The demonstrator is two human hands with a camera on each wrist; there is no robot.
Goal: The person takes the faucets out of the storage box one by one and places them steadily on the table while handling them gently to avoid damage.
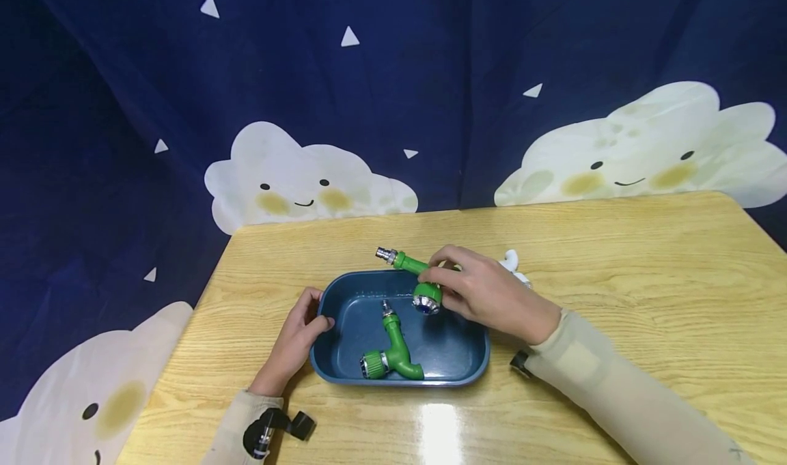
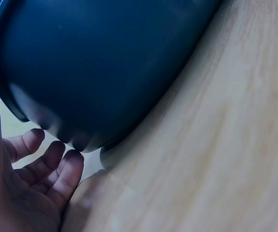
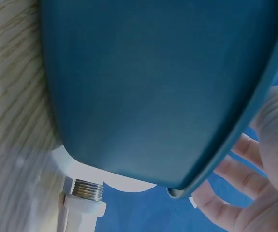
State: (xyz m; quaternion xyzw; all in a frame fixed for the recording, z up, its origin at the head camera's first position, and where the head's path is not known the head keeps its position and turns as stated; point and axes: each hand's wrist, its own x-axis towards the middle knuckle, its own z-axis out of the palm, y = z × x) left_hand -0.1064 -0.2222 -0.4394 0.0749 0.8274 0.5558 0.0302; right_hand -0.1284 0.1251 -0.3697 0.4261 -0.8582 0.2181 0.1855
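Observation:
A dark blue plastic basin [image 1: 344, 376] stands on the wooden table. My left hand [image 1: 296, 339] grips its left end, thumb over the rim and fingers against the outer wall; the left wrist view shows those fingertips [image 2: 72, 159] at the wall. Inside the basin lies a green faucet [image 1: 396, 345] with a ribbed knob and a metal threaded tip. Above the basin's back right part, my right hand [image 1: 486, 291] holds a second green faucet [image 1: 410, 263], its metal tip pointing left and its knob downward. The right wrist view hides that faucet behind the basin wall.
Behind my right hand, partly hidden, a white faucet [image 1: 510, 260] lies on the table [image 1: 645, 280]; its threaded metal end [image 3: 88, 190] shows in the right wrist view. A dark blue curtain [image 1: 461, 96] with clouds hangs along the table's back edge.

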